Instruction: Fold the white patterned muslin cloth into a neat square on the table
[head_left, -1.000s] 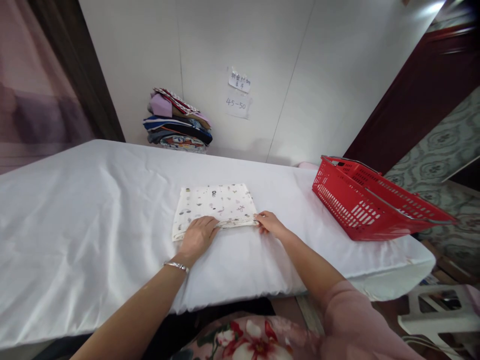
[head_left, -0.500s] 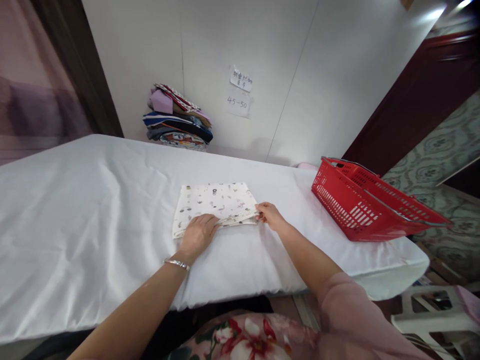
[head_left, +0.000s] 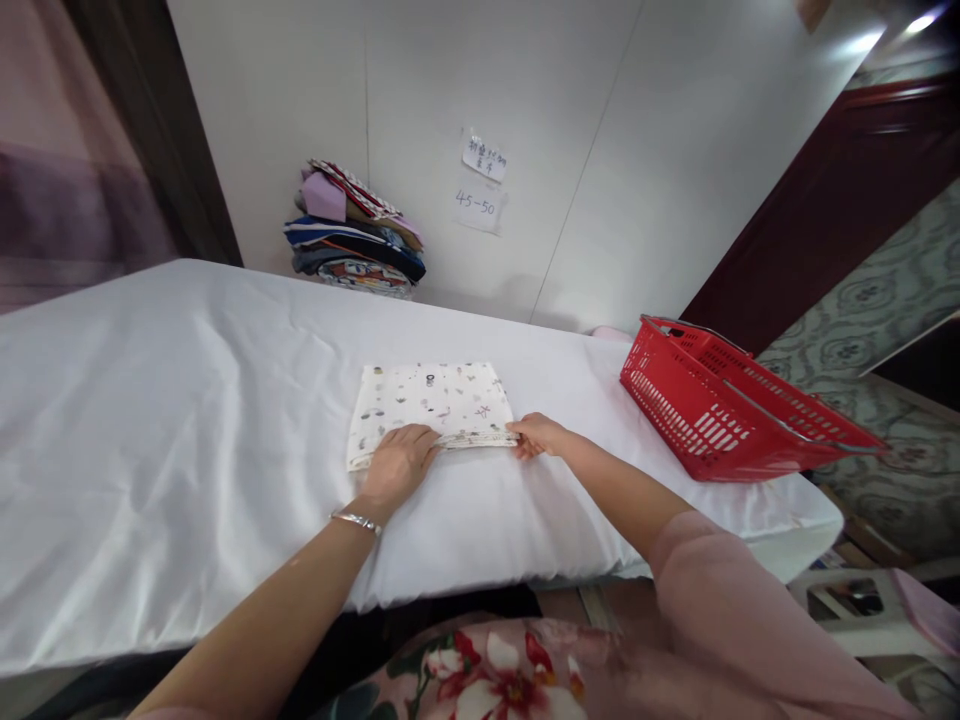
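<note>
A white cloth [head_left: 435, 398] with small printed figures lies folded into a layered rectangle in front of me. My left hand [head_left: 403, 460] rests on its near edge, left of the middle, fingers laid flat over the fabric. At the cloth's near right corner, my right hand [head_left: 538, 436] pinches the folded layers between thumb and fingers. The layered near edge shows between both hands.
White satin covers the table [head_left: 247, 450]. Against the back wall stands a stack of folded fabrics [head_left: 358, 235], with paper signs [head_left: 480, 185] beside it. A red basket [head_left: 720, 410] sits at the right end; a white plastic stool [head_left: 862, 610] is below it.
The right hand has lowered the cloth's near right corner toward me, so the near edge now lies straighter and flatter. My left hand has stayed nearly in place.
</note>
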